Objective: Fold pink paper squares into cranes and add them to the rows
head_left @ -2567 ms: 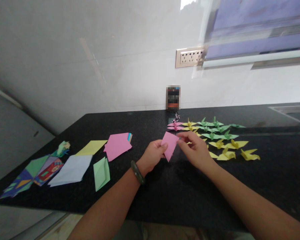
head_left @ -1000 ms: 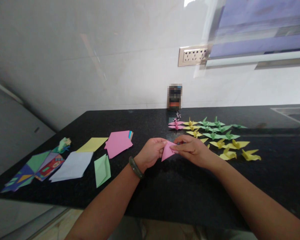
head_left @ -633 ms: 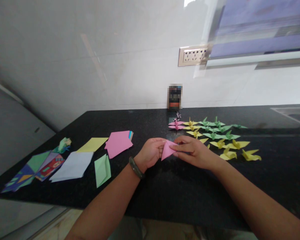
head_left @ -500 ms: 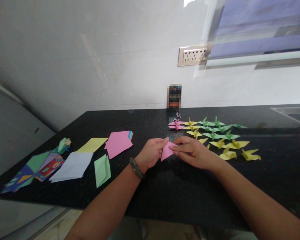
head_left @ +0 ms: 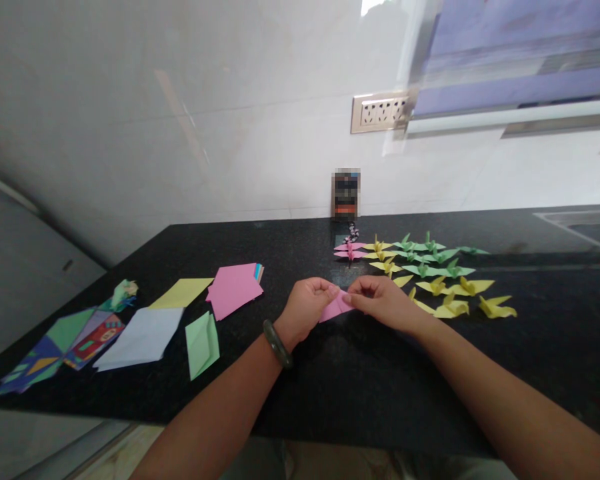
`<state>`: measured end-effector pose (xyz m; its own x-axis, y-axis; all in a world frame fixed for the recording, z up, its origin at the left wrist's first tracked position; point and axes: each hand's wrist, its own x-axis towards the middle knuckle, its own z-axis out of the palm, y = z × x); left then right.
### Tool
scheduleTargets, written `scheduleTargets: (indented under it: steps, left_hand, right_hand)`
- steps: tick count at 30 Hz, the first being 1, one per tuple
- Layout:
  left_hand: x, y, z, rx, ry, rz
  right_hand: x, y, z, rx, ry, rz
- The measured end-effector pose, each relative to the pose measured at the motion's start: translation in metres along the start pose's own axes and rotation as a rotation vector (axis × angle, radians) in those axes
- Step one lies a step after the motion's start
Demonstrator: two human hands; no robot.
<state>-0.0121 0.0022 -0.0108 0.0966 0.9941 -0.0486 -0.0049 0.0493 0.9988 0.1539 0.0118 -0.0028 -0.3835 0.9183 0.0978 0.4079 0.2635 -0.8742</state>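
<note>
A small folded piece of pink origami paper (head_left: pixel 336 308) is held just above the black countertop, between both hands. My left hand (head_left: pixel 307 303) pinches its left side with thumb and fingers; a dark bangle circles that wrist. On the other side, my right hand (head_left: pixel 380 301) is closed on the paper's right edge, thumb on top. A crease runs down the part facing me, and the fingers cover its upper edge. Just beyond the hands sit pink paper cranes (head_left: pixel 350 253), with yellow paper cranes (head_left: pixel 450 307) close behind my right hand.
Green paper cranes (head_left: pixel 425 257) stand farther back on the black countertop (head_left: pixel 330 400). To the left lie a stack of pink paper (head_left: pixel 235 290), a folded green sheet (head_left: pixel 203 345), white sheets (head_left: pixel 143 337), a yellow sheet (head_left: pixel 183 292) and a colourful packet (head_left: pixel 55 350). A socket panel (head_left: pixel 380 112) is on the wall.
The pink paper has turned from a narrow pointed shape to a wider one with a visible crease. My right thumb has moved onto its near face. The view has shifted slightly.
</note>
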Motion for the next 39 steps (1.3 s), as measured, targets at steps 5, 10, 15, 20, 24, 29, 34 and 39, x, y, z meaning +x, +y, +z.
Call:
scheduleTargets:
  steps: [5,10,15,20,24,29,34,39]
  left_hand:
    - [-0.002,0.002,0.000,0.087,-0.008,0.025]
    - [-0.003,0.003,0.000,0.137,-0.036,0.049]
    - [-0.003,0.003,0.000,0.195,-0.011,0.066]
    - [-0.004,0.005,0.000,0.225,-0.003,0.098]
    - [-0.004,0.003,0.000,0.238,0.003,0.133]
    - [-0.004,0.004,0.002,0.241,0.038,0.144]
    - [-0.002,0.010,-0.004,0.180,0.141,0.114]
    - [0.003,0.009,-0.010,0.113,0.214,0.132]
  right_hand:
    - [0.000,0.000,0.000,-0.001,-0.008,0.007]
    - [0.001,0.002,0.000,0.029,-0.027,0.024]
    - [0.001,0.003,0.000,0.041,-0.024,0.031]
    - [0.001,0.005,0.001,0.132,-0.072,0.083]
    - [0.000,0.003,0.003,0.137,-0.077,0.069]
    - [0.000,0.000,0.004,0.111,-0.074,0.050]
    - [0.001,0.001,-0.007,0.120,-0.044,0.107]
    - [0.004,0.000,-0.023,0.174,0.034,0.203]
